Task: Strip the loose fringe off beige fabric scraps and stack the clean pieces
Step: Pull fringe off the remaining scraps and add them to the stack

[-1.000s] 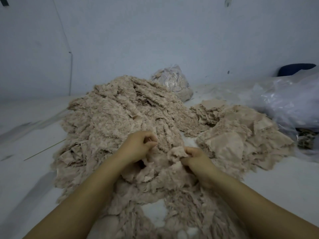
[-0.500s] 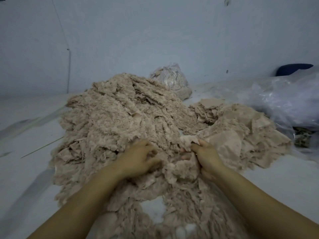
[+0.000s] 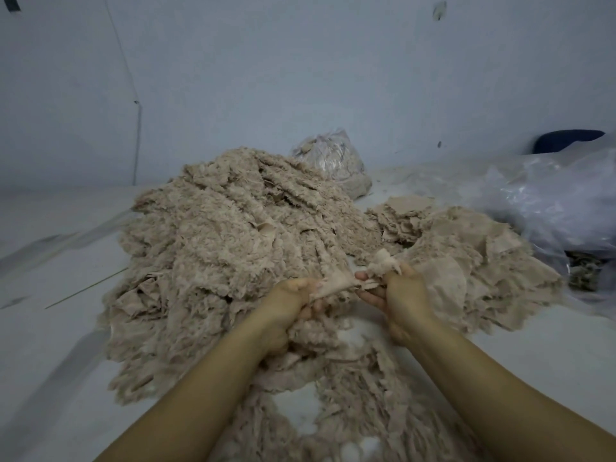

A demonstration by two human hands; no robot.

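The small beige fabric scrap with its tufted fringe (image 3: 336, 283) was up off the heap, stretched between both hands! The left hand (image 3: 289, 300) pinched the smooth, flat end of it, fingers curled tight round the cloth; the right hand (image 3: 401, 290) had its grip closed on the fluffy, bunched end (image 3: 386, 261) that stuck up above the knuckles. It looked feather-light and limp, thin cloth that would sag wherever nobody held it, and the fringe seemed to cling only loosely. My read: the place to take hold was right at the seam where smooth cloth met fuzz, one pinch on each side, because a hold further out would just let the soft piece stretch instead of part.

In looks, it was pale pinkish-beige, matte, smooth at the left grip and woolly at the right. Beyond the left hand rose the big shaggy mound of untrimmed beige scraps (image 3: 226, 248). Just past the right hand lay the flatter pile of smooth beige pieces (image 3: 466, 258), and further out that side a crumpled clear plastic bag (image 3: 550, 208).
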